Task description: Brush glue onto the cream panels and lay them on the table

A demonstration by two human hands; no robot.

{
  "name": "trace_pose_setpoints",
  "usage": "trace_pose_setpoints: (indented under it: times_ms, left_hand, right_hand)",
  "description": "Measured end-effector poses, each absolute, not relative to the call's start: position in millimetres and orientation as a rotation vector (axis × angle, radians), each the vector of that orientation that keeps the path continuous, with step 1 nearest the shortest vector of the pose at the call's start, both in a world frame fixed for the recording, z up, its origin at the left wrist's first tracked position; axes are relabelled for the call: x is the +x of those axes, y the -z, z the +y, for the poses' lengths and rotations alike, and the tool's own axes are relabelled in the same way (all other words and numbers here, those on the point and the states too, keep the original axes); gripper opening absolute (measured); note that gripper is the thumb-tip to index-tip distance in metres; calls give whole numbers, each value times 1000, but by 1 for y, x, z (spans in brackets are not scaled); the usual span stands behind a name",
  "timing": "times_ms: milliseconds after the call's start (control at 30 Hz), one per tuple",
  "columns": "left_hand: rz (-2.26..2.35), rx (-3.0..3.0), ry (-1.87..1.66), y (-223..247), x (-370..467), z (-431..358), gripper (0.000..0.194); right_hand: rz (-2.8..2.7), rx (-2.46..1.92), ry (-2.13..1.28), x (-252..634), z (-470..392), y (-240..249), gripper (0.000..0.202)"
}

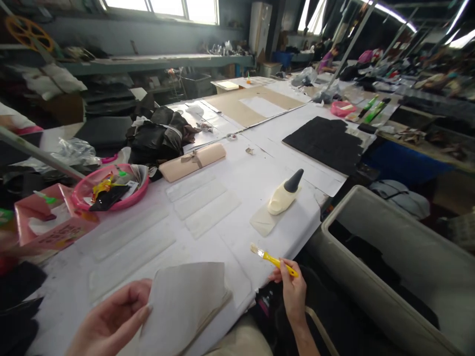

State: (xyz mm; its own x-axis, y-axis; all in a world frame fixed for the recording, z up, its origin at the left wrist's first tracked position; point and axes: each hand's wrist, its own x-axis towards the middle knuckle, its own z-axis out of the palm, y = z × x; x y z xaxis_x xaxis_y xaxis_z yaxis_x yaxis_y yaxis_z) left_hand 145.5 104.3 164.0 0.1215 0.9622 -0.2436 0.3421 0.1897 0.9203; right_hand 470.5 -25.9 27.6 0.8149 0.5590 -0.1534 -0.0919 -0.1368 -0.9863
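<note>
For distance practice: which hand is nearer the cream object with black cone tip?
Right. The right hand is this side of the cream object; left hand lies farther, leftward.

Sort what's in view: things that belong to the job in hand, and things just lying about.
Likely in use:
yellow-handled brush, in the right hand
grey sheets, left hand at their edge
cream container

Apparently lying about:
pink basin
tied roll
black sheets

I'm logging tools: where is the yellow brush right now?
In the head view, the yellow brush is low and right of centre, held in the right hand, below the cream bottle in the picture.
</note>
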Motion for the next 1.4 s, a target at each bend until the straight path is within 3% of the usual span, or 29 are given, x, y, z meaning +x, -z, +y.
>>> trace_pose_setpoints:
  times_ms: [100,333,433,667,767,1133,1400]
  left_hand:
    - [1276,1327,-672,-184,190,128,33]
    - [1222,1265,-892,-192,262,153,29]
    - [1286,1212,-939,-163,272,164,29]
    - [1477,1024,-890,-31,272,175,38]
    - [1597,954,-830,4,267,177,37]
    - [1716,1031,-586,34,259,189,26]
    - [1778,1483,-110,42,244,196,19]
  right_hand:
    - [-343,-1645,-560,485,-27,-23,41]
    - [-300,-1664,-488,524,-23,-25,39]
    - [-300,-1675,-448,540,-20,-27,39]
    - [-260,-1690,-432,556,-15,-28,37]
    - [-282,-1702,-442,556,-14,-27,36]
    - [-359,-1706,-443,561,-2,-20,33]
    - [-993,-1918,-205,620,63,-11,32]
